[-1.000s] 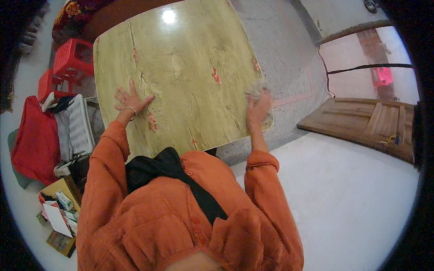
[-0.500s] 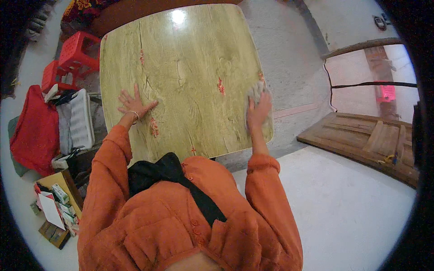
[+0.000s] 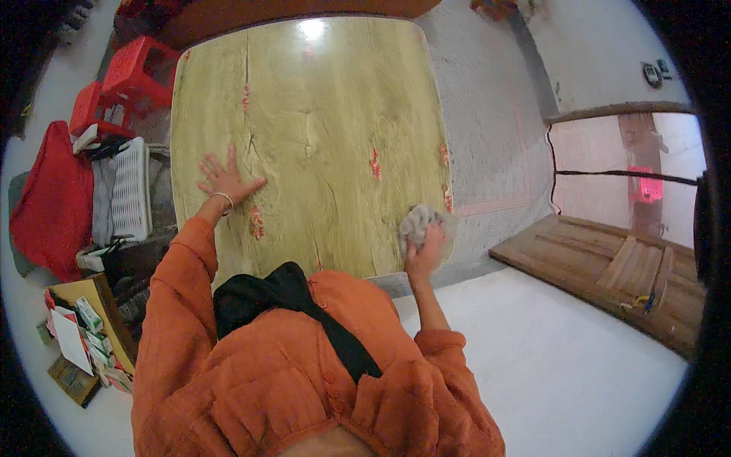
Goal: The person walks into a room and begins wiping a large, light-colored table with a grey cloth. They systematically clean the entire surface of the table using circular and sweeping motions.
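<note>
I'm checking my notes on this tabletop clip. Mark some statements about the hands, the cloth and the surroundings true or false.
1. The right hand holds a grey cloth near the table's right front edge. True.
2. The left hand grips a sponge. False: it lies flat, fingers spread, on the tabletop.
3. Red plastic stools stand left of the table. True.
4. The tabletop is plain white. False: it is yellowish-green with a wood-grain pattern and small red marks.
5. The person wears orange sleeves. True.
</note>
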Demonstrator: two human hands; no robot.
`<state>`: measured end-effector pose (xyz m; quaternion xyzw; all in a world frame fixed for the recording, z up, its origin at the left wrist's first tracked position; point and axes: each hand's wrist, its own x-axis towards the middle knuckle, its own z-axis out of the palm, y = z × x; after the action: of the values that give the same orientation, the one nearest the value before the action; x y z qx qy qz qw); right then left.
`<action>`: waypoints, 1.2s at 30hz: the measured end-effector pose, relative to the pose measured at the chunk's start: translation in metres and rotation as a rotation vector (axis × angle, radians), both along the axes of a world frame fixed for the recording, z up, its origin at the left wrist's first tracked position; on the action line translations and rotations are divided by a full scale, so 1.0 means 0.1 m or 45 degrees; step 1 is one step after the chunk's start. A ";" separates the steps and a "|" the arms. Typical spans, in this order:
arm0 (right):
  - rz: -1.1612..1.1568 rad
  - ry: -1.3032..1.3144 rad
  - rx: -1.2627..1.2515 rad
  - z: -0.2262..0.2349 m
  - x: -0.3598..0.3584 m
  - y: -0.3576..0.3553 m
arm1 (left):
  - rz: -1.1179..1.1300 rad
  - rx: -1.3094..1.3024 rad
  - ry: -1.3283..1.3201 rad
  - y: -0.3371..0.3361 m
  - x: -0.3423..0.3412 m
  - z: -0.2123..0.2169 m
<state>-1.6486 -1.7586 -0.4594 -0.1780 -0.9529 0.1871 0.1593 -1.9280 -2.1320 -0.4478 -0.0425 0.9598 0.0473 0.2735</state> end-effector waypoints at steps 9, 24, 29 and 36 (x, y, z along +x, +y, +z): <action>0.010 0.186 -0.094 -0.11 -2.14 0.89 | -0.010 -0.006 0.034 -0.03 0.04 -0.03; 0.743 0.149 -0.229 -0.24 -1.41 -0.48 | -0.031 -0.105 0.066 -0.01 0.00 -0.13; 0.695 -0.355 -0.281 0.09 -0.03 -0.27 | -0.023 -0.065 0.060 -0.04 0.02 -0.13; -0.182 0.196 -0.082 -0.21 -0.73 0.19 | -0.043 -0.032 0.002 0.03 -0.01 -0.03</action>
<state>-1.7219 -1.7392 -0.4802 -0.2358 -0.9162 0.2187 0.2392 -1.9289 -2.1291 -0.4510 -0.0295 0.9611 0.0307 0.2729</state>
